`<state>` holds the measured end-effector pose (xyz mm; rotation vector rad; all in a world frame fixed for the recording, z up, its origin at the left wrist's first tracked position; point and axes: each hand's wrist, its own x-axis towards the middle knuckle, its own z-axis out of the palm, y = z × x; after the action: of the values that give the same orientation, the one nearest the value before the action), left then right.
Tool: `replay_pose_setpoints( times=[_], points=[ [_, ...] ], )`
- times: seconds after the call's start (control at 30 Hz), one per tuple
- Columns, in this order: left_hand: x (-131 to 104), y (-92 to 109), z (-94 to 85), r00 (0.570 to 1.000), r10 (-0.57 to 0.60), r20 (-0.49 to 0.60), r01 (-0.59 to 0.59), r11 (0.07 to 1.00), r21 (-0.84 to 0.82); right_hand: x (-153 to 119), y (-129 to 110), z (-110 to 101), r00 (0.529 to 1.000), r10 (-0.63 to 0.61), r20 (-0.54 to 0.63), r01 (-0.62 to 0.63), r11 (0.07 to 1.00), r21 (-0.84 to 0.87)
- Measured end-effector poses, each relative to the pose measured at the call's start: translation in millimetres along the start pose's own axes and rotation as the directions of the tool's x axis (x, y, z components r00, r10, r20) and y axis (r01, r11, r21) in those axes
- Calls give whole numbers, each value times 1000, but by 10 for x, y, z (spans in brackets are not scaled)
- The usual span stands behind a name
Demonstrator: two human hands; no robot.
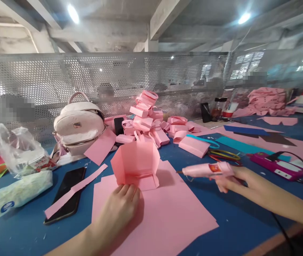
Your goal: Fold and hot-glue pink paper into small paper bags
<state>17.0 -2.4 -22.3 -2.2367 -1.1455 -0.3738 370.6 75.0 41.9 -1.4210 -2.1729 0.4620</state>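
Observation:
A folded pink paper box point(137, 161) stands open on flat pink sheets point(167, 209) in the middle of the table. My left hand point(126, 202) is closed at the box's lower front edge, its fingers curled over the paper. To the right, my right hand point(231, 181) grips a pink glue gun point(207, 170) by its handle. The gun's nozzle points left, toward the box, with a gap between them. Behind the box rises a pile of folded pink paper pieces point(143, 122).
A black phone point(66, 195) under a pink strip, a plastic-wrapped pack point(18, 192) and a pale backpack point(79, 122) are on the left. On the right lie a purple power strip point(278, 167), its cable and a teal strip point(244, 146). A perforated metal screen point(125, 71) runs behind.

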Motion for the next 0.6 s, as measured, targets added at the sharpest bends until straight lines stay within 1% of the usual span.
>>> replay_pose_setpoints(
  times=[0.03,0.1,0.17,0.23,0.33,0.43,0.5,0.57,0.6],
  points=[
    [10,-2,26,1000,-11,-26,11,1000,-5,59,77,-7,997,24,68,-29,996,86],
    [23,-18,91,998,-23,-66,22,1000,-4,197,219,11,989,67,134,-95,971,217],
    [29,-48,160,996,-19,-91,19,1000,-1,343,354,69,985,89,145,-129,947,295],
    [38,-81,215,994,-20,-109,19,1000,-6,478,475,154,986,87,143,-131,934,332],
    [67,-108,245,991,-31,-130,29,999,-22,606,593,272,988,78,131,-116,941,318],
    [108,-118,226,986,-73,-148,59,993,-97,610,609,321,992,72,103,-98,956,278],
    [131,-137,204,985,-97,-146,73,984,-161,563,591,316,998,60,31,-65,977,202],
    [147,-175,183,986,-88,-142,59,979,-197,504,578,291,997,22,-75,-15,996,90],
    [153,-199,174,986,-75,-147,44,977,-208,475,576,270,994,-2,-109,6,999,36]
  ],
)
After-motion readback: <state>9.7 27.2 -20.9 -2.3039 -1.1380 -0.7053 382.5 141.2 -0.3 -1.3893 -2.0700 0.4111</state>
